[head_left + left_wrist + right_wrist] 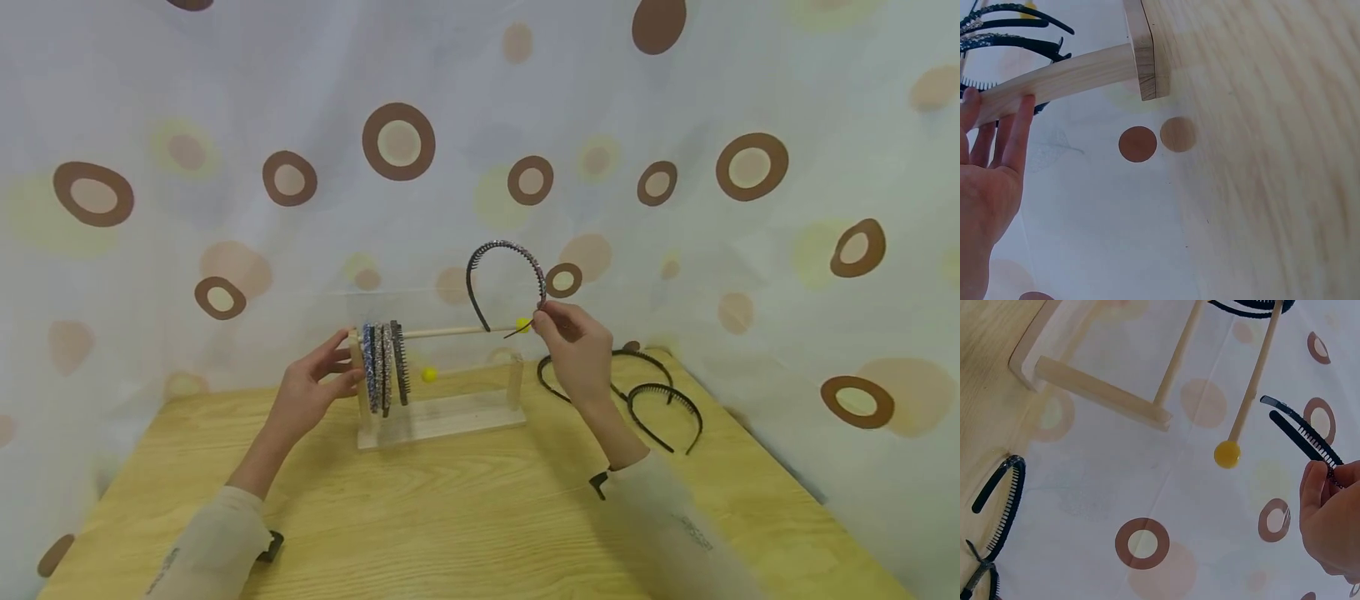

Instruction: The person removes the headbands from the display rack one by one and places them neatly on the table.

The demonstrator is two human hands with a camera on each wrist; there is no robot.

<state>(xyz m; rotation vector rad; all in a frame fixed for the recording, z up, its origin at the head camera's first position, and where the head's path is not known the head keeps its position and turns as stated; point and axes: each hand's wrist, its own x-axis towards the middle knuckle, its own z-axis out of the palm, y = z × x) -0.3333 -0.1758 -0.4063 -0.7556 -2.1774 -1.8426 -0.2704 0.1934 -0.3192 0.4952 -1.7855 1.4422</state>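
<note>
A wooden headband stand [450,414] rests on the table, with several headbands [387,367], some glittery, hanging at the left end of its upper rod [442,333]. My left hand [303,392] grips the left upright; in the left wrist view, fingertips lie along this post [1079,72]. Between thumb and fingers my right hand [583,354] pinches one end of a glittery black toothed headband [470,287], arch upward, beside the rod's right end. That end carries a yellow ball [1227,454]. In the right wrist view, the headband's free tips [1282,419] point toward the rod, apart from it.
More black headbands [665,387] lie on the table to the right, partly behind my right hand and forearm. A lower rod with another yellow ball [429,375] crosses the stand. Behind the wooden table [420,517] hangs a spotted curtain [450,83].
</note>
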